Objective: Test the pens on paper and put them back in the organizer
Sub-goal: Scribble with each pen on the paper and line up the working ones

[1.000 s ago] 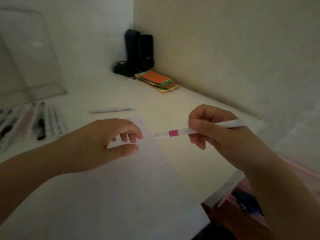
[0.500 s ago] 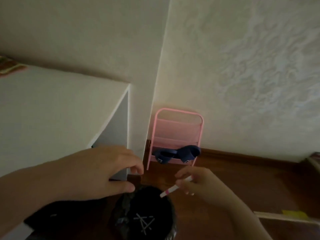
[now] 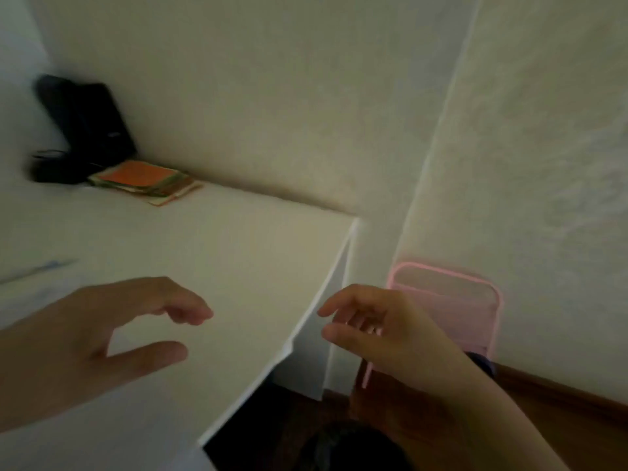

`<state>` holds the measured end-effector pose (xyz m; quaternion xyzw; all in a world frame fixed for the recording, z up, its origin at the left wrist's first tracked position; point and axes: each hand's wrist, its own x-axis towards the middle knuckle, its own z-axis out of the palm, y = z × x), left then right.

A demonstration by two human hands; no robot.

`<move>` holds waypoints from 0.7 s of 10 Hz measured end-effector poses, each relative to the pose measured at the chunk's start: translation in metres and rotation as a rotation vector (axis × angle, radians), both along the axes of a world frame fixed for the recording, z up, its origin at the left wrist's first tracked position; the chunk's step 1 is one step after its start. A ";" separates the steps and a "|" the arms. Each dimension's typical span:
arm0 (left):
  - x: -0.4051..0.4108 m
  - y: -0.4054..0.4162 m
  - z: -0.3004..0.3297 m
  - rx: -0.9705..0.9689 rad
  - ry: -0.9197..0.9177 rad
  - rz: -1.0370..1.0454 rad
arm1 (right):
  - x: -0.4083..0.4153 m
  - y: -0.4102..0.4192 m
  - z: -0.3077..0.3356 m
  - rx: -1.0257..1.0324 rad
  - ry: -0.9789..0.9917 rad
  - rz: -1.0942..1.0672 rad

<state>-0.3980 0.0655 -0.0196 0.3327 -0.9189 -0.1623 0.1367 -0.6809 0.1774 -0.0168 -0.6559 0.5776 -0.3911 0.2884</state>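
Observation:
My left hand [image 3: 102, 338] hovers over the white table [image 3: 221, 253], fingers curled apart, holding nothing. My right hand [image 3: 377, 334] hangs just past the table's right edge, above the floor, fingers spread and empty. A blurred pen with a blue tip [image 3: 37, 270] lies on the table at the far left. The pen with the pink band, the paper and the organizer are out of view.
A stack of coloured paper notes [image 3: 146, 180] and two black speakers [image 3: 85, 127] sit at the table's back corner. A pink metal rack [image 3: 452, 307] stands against the wall on the wooden floor [image 3: 560, 406]. A dark bin [image 3: 346, 447] sits below my right hand.
The pen with the pink band, held in my right hand over the black bin half a second ago, is gone from it. The view has swung back left toward the table.

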 end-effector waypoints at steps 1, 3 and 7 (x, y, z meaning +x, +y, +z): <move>0.078 0.017 0.023 0.013 0.078 0.186 | 0.062 -0.037 0.022 -0.031 -0.002 0.245; 0.213 0.041 0.031 -0.015 0.175 0.494 | 0.197 -0.116 0.034 -0.040 0.267 0.577; 0.264 0.006 -0.009 0.025 0.351 0.641 | 0.337 -0.228 0.008 -0.262 0.776 0.472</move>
